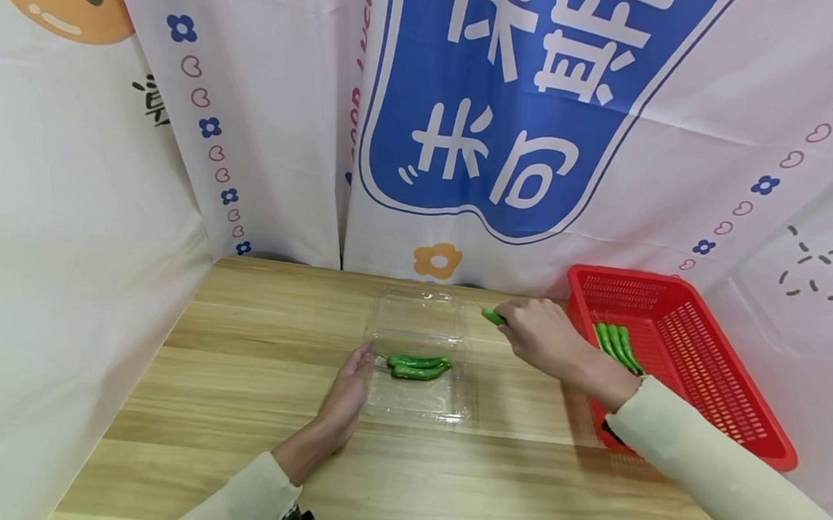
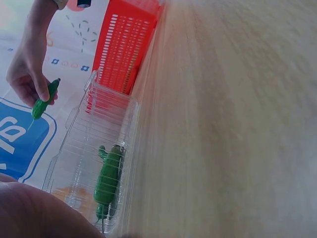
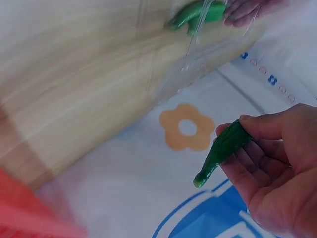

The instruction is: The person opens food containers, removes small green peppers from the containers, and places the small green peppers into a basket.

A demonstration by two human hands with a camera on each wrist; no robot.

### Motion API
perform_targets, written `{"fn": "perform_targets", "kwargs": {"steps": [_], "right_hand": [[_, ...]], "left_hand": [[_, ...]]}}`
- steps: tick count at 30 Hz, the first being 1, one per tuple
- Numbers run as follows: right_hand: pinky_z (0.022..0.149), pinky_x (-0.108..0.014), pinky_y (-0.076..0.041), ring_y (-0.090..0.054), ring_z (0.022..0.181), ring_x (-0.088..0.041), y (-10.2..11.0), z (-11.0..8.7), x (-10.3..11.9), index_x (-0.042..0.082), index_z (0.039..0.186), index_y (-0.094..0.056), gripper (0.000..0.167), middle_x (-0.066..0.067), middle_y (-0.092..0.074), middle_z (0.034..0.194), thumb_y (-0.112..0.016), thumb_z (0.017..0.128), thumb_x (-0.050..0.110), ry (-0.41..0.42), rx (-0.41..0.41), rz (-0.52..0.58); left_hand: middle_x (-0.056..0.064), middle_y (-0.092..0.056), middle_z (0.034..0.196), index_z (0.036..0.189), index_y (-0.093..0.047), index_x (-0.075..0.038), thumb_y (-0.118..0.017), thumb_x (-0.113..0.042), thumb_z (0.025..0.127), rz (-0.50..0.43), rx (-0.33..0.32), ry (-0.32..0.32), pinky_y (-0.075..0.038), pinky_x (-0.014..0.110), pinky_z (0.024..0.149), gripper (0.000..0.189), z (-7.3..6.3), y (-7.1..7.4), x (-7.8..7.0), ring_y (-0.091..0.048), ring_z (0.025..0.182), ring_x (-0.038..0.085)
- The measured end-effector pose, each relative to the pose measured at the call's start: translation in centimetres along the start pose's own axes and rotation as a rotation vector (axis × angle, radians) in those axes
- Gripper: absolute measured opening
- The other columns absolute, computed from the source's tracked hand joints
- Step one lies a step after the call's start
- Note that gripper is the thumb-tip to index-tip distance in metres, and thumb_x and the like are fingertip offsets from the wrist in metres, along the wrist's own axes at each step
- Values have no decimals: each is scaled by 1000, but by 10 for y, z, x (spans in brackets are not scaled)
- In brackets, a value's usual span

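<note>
My right hand [image 1: 541, 335] pinches a small green cucumber [image 3: 225, 151] between thumb and fingers, raised to the right of a clear plastic clamshell box [image 1: 415, 403]. Its bumpy skin and paler tip show in the right wrist view. The box lies opened out flat, its lid [image 1: 419, 312] on the far side. Inside the near half, a few more cucumbers [image 1: 417, 367] lie side by side towards the back. Along the box's left edge rests my left hand [image 1: 347, 395], fingers extended against the wall. In the left wrist view only part of that hand shows.
A red perforated basket [image 1: 680, 288] stands on the right of the wooden table [image 1: 237, 376], with several green cucumbers [image 1: 615, 344] lying in it. My right forearm crosses over its near left side. Printed white cloth [image 1: 289, 125] hangs behind and at both sides.
</note>
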State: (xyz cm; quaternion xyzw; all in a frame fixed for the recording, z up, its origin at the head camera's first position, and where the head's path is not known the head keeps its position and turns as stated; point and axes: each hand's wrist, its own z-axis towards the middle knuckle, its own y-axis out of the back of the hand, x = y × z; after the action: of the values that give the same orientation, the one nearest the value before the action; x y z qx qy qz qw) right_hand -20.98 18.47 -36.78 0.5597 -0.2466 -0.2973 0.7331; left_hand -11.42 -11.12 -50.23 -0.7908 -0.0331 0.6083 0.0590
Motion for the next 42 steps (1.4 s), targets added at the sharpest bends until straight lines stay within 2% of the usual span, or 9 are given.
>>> {"fn": "perform_targets", "kwargs": {"steps": [6,10,17,20,24,30,36,42], "right_hand": [[46,-33,-38,-47,55,-18,10,-6,-19,14,75,-54,30,3,-43,62,-76,94,5,-73,2,-6],[46,-34,-39,-47,55,-19,16,-12,-31,13,77,-52,31,2,-43,62,-76,95,6,-123,23,-18],[51,-39,-44,-48,58,-20,23,-20,-61,9,76,-59,24,-2,-50,63,-72,94,1,-209,29,-34],[53,-37,-44,-49,59,-21,25,-23,-73,3,82,-66,14,-3,-51,64,-71,95,0,-264,60,-16],[53,-34,-44,-50,57,-21,28,-28,-88,2,88,-69,7,-4,-49,62,-71,95,2,-346,102,8],[55,-32,-42,-49,56,-21,31,-37,-112,9,73,-55,26,-6,-46,61,-64,97,4,-427,142,38],[59,-33,-47,-55,60,-22,33,-46,-132,9,77,-61,22,-6,-54,66,-67,98,7,-492,170,55],[57,-35,-43,-53,62,-24,33,-55,-150,6,78,-63,21,-8,-53,69,-65,99,5,-509,148,37]], "left_hand": [[17,-7,177,170,-14,-11,-30,-30,117,2,-1,-1,-2,67,129,59,0,0,-1,-4,162,43],[17,-6,178,170,-13,-11,-30,-30,117,3,4,0,-1,67,129,59,-1,1,-1,-4,162,43],[17,-6,178,170,-12,-11,-30,-30,117,2,7,-3,-2,66,129,60,0,2,-1,-3,162,42],[17,-7,178,170,-13,-11,-30,-30,117,-2,3,-2,-2,65,129,59,0,2,-1,-4,162,42],[17,-7,177,170,-13,-11,-30,-30,117,1,4,1,-2,65,130,59,0,2,0,-4,162,42],[16,-7,178,171,-13,-12,-31,-30,117,6,3,-2,-3,66,129,59,0,2,-1,-5,162,42],[17,-7,178,171,-11,-11,-30,-29,117,0,14,-7,-2,66,129,60,-1,2,0,-4,162,42],[17,-6,177,171,-11,-11,-29,-28,117,-6,25,-8,-2,65,129,59,-1,2,1,-4,162,42]]}}
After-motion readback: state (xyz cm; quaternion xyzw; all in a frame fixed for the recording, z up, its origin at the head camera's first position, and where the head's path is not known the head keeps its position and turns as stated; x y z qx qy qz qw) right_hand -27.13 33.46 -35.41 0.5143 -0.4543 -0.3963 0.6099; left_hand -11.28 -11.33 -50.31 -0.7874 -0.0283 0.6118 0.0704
